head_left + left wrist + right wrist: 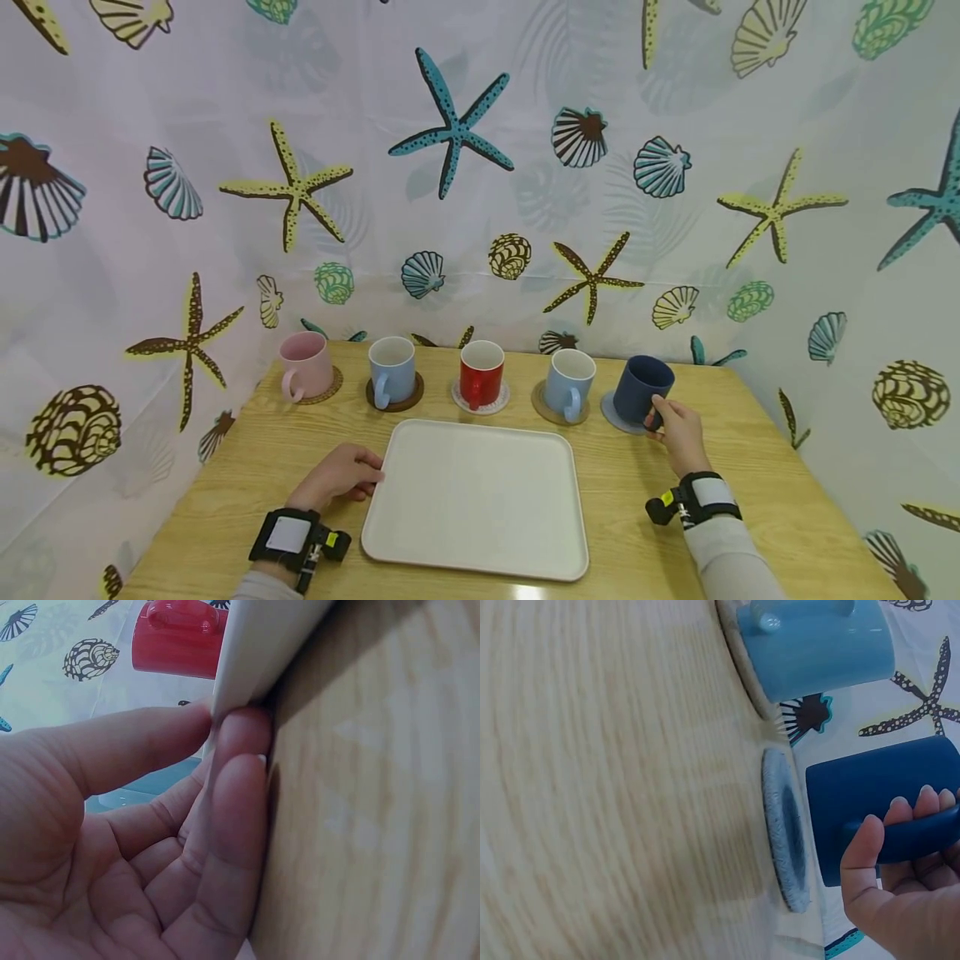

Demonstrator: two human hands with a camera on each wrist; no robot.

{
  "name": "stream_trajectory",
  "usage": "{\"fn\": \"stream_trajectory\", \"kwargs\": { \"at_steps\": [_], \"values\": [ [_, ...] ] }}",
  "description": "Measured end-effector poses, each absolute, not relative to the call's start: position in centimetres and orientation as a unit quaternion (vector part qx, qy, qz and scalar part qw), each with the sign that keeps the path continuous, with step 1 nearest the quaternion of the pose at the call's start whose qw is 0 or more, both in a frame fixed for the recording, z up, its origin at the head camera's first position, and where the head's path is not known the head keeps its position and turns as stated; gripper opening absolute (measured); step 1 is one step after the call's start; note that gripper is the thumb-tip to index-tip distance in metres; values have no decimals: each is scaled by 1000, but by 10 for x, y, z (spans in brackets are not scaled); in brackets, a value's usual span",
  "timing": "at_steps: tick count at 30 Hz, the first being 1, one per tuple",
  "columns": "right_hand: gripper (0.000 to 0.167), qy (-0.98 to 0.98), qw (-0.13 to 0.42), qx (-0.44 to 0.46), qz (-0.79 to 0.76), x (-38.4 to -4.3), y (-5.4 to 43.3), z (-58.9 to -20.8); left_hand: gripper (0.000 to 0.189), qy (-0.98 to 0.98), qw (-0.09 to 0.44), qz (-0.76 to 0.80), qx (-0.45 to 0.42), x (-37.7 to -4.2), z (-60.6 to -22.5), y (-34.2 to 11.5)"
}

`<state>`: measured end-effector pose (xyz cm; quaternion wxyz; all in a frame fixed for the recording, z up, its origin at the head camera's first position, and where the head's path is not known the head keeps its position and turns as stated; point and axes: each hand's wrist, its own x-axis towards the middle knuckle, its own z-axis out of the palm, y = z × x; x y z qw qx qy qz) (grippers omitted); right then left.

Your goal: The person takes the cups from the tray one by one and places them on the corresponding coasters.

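Note:
My right hand (682, 435) grips the handle of a navy blue mug (642, 385) at the right end of the row. In the right wrist view a gap shows between the mug's base (821, 825) and the round grey-blue coaster (781, 832), so the mug is held off it. A cream rectangular tray (476, 500) lies flat on the table in front of the mugs. At its left edge, my left hand (341, 475) pinches the rim; the left wrist view has the thumb (150, 742) on one side and curled fingers (238, 810) on the other.
Along the table's back stand a pink mug (307, 362), a light blue mug (393, 367), a red mug (487, 375) and another light blue mug (566, 379), each on a round coaster. Patterned cloth (360, 250) hangs behind the wooden table (247, 475) and at its sides.

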<state>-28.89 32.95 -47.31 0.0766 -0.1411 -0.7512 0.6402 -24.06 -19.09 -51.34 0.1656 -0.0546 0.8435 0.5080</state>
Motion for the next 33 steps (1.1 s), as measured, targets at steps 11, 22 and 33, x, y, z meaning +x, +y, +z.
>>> {"fn": "stream_trajectory", "kwargs": {
  "at_steps": [11, 22, 33],
  "values": [
    [39, -748, 63, -162, 640, -292, 335, -484, 17, 842, 168, 511, -47, -241, -512, -189],
    [37, -759, 38, -136, 635, -290, 339, -483, 18, 842, 168, 511, -35, -241, -509, -190],
    [65, -940, 46, -48, 335, -261, 326, -454, 18, 891, 141, 432, 0, -235, -490, -187]
  ]
}}
